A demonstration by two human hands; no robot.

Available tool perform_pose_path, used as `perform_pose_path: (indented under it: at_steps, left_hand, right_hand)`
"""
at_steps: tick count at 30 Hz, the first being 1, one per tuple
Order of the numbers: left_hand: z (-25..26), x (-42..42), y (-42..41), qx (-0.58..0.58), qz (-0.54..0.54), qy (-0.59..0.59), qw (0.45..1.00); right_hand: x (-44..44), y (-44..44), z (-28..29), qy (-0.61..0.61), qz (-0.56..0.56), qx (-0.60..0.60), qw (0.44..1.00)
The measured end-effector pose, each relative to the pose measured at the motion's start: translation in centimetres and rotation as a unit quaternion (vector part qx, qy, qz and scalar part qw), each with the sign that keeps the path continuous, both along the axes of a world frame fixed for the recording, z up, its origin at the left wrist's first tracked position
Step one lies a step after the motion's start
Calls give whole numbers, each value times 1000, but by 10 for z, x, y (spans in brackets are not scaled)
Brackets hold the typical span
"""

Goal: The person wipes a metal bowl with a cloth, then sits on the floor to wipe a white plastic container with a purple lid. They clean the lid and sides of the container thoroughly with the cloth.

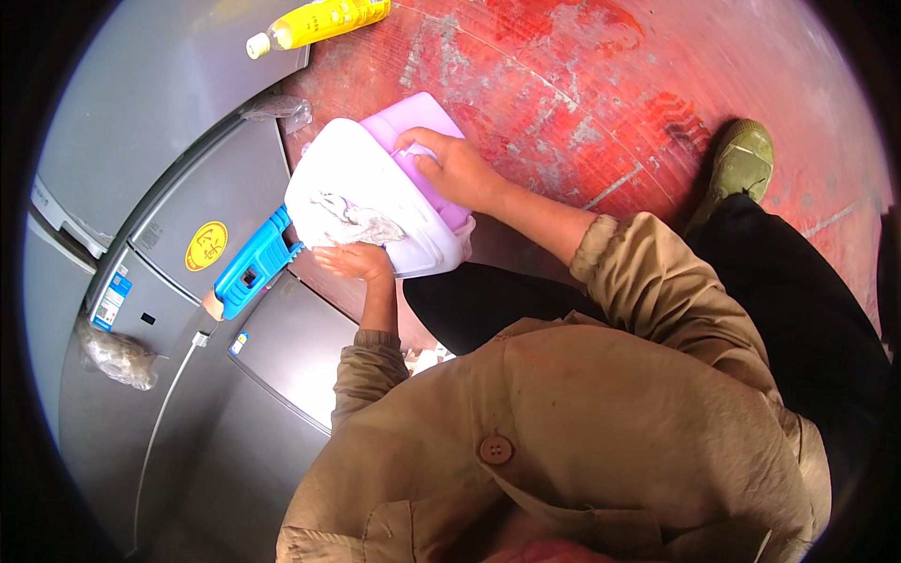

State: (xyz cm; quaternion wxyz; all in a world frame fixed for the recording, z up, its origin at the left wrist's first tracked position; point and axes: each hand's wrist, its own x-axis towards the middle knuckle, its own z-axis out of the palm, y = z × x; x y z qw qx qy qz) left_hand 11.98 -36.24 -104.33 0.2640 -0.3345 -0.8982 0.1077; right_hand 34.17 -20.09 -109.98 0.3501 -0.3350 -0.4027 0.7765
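In front of me is a white plastic container (345, 165), its pale surface washed out by glare. A purple plastic part (415, 116) lies against its far side; whether the two are joined, I cannot tell. My right hand (457, 172) grips the purple part, with the thumb and fingers bent over its edge. On the container's white surface is a crumpled greyish-white cloth (362, 219). My left hand (355, 260) presses the cloth there from the near side, palm partly hidden.
Grey refrigerators (176, 176) stand along the left. A blue plastic piece with a toothed end (257, 264) lies by them, near a white cord (165, 401). Clear plastic wrap (120, 355) bunches at lower left. A yellow drink bottle (327, 24) lies at the top. Red, worn flooring (563, 91) stretches right.
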Motion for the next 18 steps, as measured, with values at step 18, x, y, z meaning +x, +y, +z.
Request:
perform_pose_path:
  at_steps: [18]
  left_hand:
    - [8, 17, 15, 8, 31, -49, 998]
  right_hand:
    - [-2, 0, 11, 52, 5, -131, 990]
